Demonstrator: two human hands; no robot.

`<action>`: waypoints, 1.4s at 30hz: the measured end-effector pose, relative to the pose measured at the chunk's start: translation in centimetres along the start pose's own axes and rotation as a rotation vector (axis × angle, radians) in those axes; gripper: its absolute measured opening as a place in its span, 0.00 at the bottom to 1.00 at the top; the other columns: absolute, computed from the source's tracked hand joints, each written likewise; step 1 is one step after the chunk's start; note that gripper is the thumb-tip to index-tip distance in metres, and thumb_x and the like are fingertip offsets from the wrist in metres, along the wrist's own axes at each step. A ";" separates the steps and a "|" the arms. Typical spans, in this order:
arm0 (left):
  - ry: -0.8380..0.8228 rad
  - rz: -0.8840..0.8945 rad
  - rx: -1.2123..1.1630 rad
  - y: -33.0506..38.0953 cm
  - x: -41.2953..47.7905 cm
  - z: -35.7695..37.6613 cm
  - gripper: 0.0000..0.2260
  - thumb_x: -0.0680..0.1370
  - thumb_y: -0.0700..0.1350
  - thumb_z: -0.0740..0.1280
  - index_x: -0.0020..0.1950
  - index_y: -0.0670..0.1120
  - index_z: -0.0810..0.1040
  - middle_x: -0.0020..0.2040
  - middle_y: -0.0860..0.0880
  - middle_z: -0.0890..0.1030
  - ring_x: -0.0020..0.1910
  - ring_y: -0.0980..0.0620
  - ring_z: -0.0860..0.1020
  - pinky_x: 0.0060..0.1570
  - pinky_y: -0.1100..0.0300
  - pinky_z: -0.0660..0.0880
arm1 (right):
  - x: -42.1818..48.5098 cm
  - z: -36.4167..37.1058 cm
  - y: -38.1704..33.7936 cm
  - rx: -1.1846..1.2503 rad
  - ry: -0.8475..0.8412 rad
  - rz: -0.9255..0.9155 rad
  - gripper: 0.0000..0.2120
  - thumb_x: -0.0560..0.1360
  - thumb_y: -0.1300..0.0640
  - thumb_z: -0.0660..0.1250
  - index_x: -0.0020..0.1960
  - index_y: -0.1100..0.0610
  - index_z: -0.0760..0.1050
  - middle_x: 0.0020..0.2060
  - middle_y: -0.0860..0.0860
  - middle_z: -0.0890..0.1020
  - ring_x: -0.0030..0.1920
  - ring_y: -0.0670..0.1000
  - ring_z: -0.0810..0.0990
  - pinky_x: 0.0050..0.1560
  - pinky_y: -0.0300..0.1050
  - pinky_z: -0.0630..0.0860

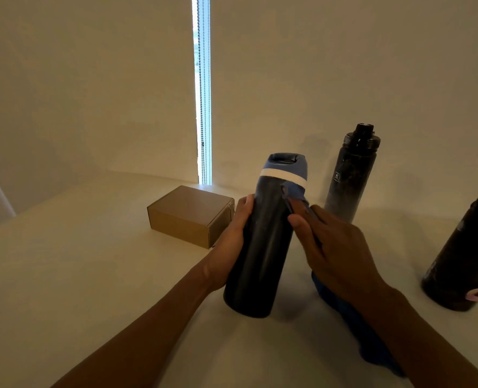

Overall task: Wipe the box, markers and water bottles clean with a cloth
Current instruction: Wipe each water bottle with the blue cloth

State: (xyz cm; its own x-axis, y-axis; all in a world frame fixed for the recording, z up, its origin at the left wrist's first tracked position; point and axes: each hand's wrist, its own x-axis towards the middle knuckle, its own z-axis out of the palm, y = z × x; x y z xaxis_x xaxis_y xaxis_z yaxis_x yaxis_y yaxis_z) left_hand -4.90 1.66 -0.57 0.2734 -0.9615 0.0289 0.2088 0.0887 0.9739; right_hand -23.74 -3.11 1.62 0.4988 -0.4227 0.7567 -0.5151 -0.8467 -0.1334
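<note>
Blue cloth (342,313) in right hand (335,247); left hand (232,242) grips bottle (261,247).

The black cylindrical metal bottle (260,247) has a blue lid with one white band beneath it. The slim black capped bottle (347,177) shows grey mottling and a small white square mark; the third black bottle (456,261) carries yellow and pink markings. The rectangular cardboard box (187,217) is plain brown; the soft fabric cloth (337,302) is dark blue.
</note>
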 end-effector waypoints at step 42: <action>-0.113 -0.082 -0.104 0.8 -1.1 -0.5 0.27 0.78 0.65 0.68 0.65 0.45 0.81 0.53 0.43 0.87 0.52 0.44 0.87 0.55 0.47 0.84 | -4.3 -0.1 -1.7 0.032 -0.337 -0.116 0.13 0.85 0.39 0.48 0.57 0.41 0.70 0.36 0.40 0.73 0.33 0.39 0.71 0.35 0.34 0.67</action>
State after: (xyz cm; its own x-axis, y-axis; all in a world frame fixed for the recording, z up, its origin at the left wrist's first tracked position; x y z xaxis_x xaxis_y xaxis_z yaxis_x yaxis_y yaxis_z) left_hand -4.61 2.90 0.05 0.1452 -0.9892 -0.0184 0.3232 0.0299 0.9459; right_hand -25.06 0.22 -1.38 0.7574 -0.4012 0.5151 -0.4222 -0.9028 -0.0824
